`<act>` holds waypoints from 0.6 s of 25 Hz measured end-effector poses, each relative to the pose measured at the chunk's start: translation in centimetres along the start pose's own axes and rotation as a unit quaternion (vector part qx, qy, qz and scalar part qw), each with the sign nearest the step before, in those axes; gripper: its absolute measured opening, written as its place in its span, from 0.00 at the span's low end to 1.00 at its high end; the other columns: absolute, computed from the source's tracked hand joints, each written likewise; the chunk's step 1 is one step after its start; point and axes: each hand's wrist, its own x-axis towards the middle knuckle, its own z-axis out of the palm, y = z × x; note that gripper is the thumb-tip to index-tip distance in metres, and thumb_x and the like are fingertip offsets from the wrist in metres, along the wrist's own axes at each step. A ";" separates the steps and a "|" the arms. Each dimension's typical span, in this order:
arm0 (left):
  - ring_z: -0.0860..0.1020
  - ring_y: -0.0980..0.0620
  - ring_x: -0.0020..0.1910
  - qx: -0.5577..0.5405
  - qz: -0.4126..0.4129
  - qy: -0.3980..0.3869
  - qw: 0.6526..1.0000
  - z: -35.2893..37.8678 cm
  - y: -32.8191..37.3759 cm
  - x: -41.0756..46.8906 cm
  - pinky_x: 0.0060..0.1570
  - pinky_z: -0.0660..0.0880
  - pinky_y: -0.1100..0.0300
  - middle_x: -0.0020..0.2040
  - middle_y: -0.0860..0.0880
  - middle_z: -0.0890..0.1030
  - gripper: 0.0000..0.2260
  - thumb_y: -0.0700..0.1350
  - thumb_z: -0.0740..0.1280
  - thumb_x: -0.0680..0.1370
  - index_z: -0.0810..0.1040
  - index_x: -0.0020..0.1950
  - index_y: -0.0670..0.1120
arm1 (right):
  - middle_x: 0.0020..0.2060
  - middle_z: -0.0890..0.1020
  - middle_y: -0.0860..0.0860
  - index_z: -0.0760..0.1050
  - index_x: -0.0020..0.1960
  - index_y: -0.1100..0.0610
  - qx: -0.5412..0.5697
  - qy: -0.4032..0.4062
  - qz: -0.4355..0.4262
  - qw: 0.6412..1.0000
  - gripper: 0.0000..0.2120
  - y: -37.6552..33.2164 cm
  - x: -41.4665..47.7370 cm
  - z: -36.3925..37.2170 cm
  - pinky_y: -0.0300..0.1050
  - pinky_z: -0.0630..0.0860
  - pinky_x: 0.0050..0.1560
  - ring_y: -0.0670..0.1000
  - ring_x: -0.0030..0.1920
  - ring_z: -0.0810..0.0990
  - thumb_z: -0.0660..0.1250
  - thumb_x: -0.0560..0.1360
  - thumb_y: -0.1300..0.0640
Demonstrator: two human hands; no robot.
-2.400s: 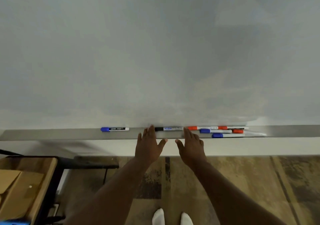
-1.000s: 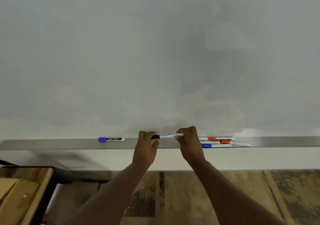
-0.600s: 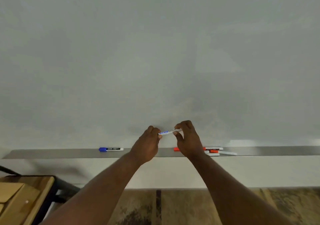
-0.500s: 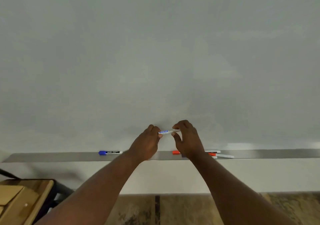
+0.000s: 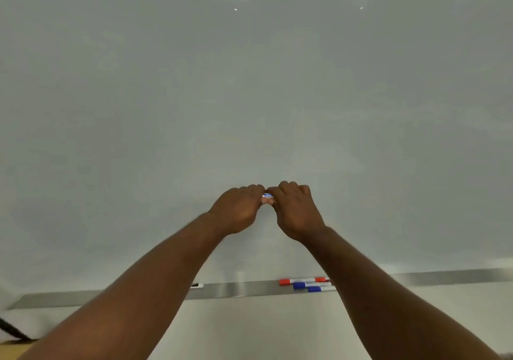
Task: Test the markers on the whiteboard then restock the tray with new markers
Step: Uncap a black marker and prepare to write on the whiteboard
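A blank whiteboard [image 5: 249,95] fills the view. In front of its lower middle, my left hand [image 5: 238,209] and my right hand [image 5: 295,212] are raised close together, each gripping one end of a white marker [image 5: 268,194] with blue lettering. Only a short piece of the marker shows between the fingers; its cap and tip are hidden. Below runs the metal marker tray [image 5: 244,290]. On it lie a red-capped marker [image 5: 301,280] and two blue-capped markers [image 5: 308,286], partly behind my right forearm. Another marker [image 5: 196,285] peeks out from behind my left forearm.
A pale wall band [image 5: 249,329] lies below the tray. A wooden edge [image 5: 11,348] and a dark strap show at the bottom left corner. Ceiling lights reflect at the board's top.
Both hands lifted the black-capped marker off the tray and raised it in front of the board. They have closed in until they almost touch. The view has tilted upward.
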 end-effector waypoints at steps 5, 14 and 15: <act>0.72 0.49 0.33 0.069 0.030 0.020 0.997 -4.6 -1.4 -0.2 0.35 0.72 0.53 0.42 0.48 0.79 0.09 0.49 0.57 0.83 0.72 0.57 0.46 | 0.40 0.76 0.47 0.78 0.59 0.50 -0.007 0.035 -0.026 0.999 0.13 -2.4 2.6 -2.7 0.45 0.57 0.44 0.50 0.41 0.72 0.65 0.77 0.61; 0.72 0.50 0.30 0.112 0.029 0.062 0.991 -8.3 -2.2 1.3 0.32 0.65 0.58 0.36 0.50 0.79 0.12 0.53 0.55 0.84 0.72 0.58 0.48 | 0.37 0.76 0.46 0.79 0.55 0.51 -0.010 0.046 -0.055 0.997 0.11 -2.7 6.1 -5.2 0.46 0.62 0.42 0.51 0.38 0.72 0.63 0.75 0.61; 0.70 0.50 0.29 0.112 0.030 0.070 0.991 -8.5 -2.1 1.5 0.32 0.63 0.58 0.36 0.50 0.79 0.12 0.54 0.55 0.84 0.72 0.57 0.48 | 0.37 0.76 0.46 0.79 0.55 0.51 -0.010 0.049 -0.054 0.997 0.12 -2.4 6.4 -5.4 0.46 0.63 0.42 0.51 0.38 0.72 0.63 0.75 0.61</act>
